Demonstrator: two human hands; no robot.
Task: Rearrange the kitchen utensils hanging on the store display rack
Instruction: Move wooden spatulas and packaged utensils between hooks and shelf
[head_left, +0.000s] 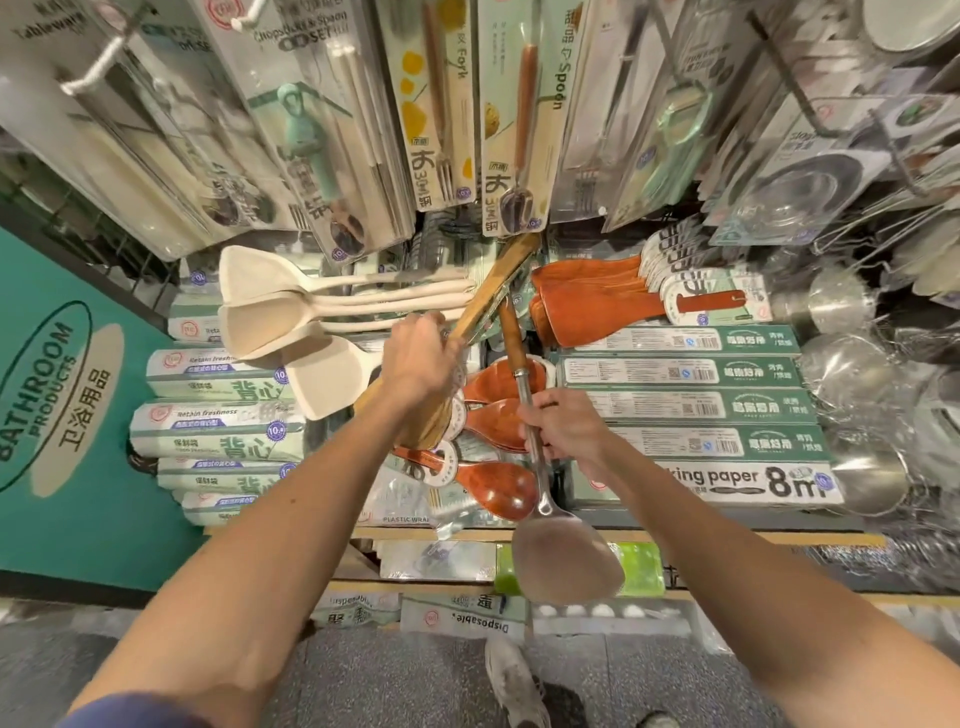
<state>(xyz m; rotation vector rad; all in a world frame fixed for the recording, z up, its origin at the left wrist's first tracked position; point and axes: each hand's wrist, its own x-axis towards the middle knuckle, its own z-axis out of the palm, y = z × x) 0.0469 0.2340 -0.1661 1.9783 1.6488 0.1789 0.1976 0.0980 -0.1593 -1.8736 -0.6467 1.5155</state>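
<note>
My left hand (418, 358) grips a bundle of wooden spatulas (496, 288) by their handles, tilted up toward the rack. My right hand (563, 428) holds a steel turner (566, 556) by its metal shaft, its brown wooden handle (511, 338) pointing up and its blade hanging down. Cream spatulas (270, 312) hang to the left. Reddish-brown wooden rice paddles (597, 306) hang to the right, and wooden spoons (498, 483) hang just below my hands.
Packaged fork and spoon sets (514, 119) hang overhead. Boxes of baking paper (691, 405) are stacked on the right, rolls of plastic bags (218, 421) on the left. Steel ladles (852, 374) hang far right. A teal bathroom sign (57, 395) stands left. My shoe (514, 680) shows below.
</note>
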